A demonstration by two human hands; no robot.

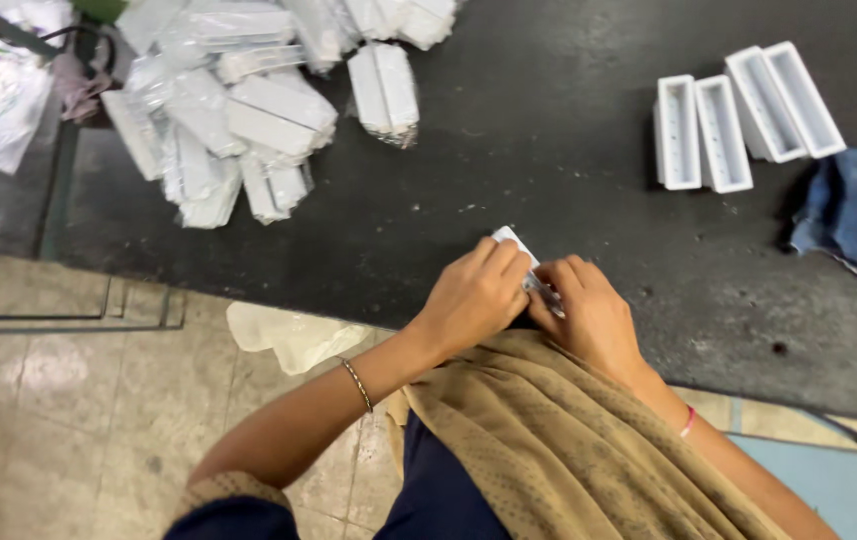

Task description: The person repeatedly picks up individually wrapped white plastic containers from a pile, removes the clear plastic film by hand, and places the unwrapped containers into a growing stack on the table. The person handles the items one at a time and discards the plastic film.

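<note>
Head view – viewed from above, at the near edge of a dark worktable (569, 150).

Left hand (474, 295) curled over a small white plastic part (511, 240), fingers pressed together and bent down onto it; only one white corner left showing past the knuckles. Right hand (594, 315) set just beside, touching the left, fingertips pinched on a thin clear-and-metallic bit (546, 295) at the part's near end. Exact grip under the knuckles hidden – could not be told. Part held low over the table edge, close above a tan scarf (569, 440) draped across the lap.

Farther back on the left: a heap of bagged white parts (249, 110) in clear wrappers. Farther back on the right: four open white trays (739, 125), standing in two pairs, well apart from the hands. Beside them, a folded blue cloth (854, 215). Below the table edge, a crumpled clear bag (294, 335) on the tiled floor.

Risks judged from this position:
- Part held at the very table edge; a slipped pinch likely to send it into the lap or onto the floor.
- Thin bit gripped by fingertips only; uneven pull likely to bend or tear it.
- Loose scarf near the fingers; snagging possible.
</note>
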